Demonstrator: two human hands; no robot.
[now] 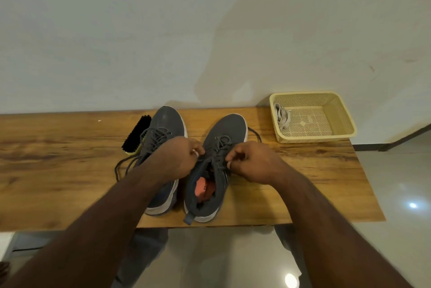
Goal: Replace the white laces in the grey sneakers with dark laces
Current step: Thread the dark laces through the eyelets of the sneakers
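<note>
Here, both grey mesh sneakers already carry dark laces, white laces lie in the far-right cream basket, and left hand and right hand pinch the right sneaker's lace ends, apparently tightening.

Looks like a home room or plain indoor space: wooden table against a bare off-white painted wall, glossy light floor tiles with dark skirting, cream plastic basket, shoe brush on table.
</note>
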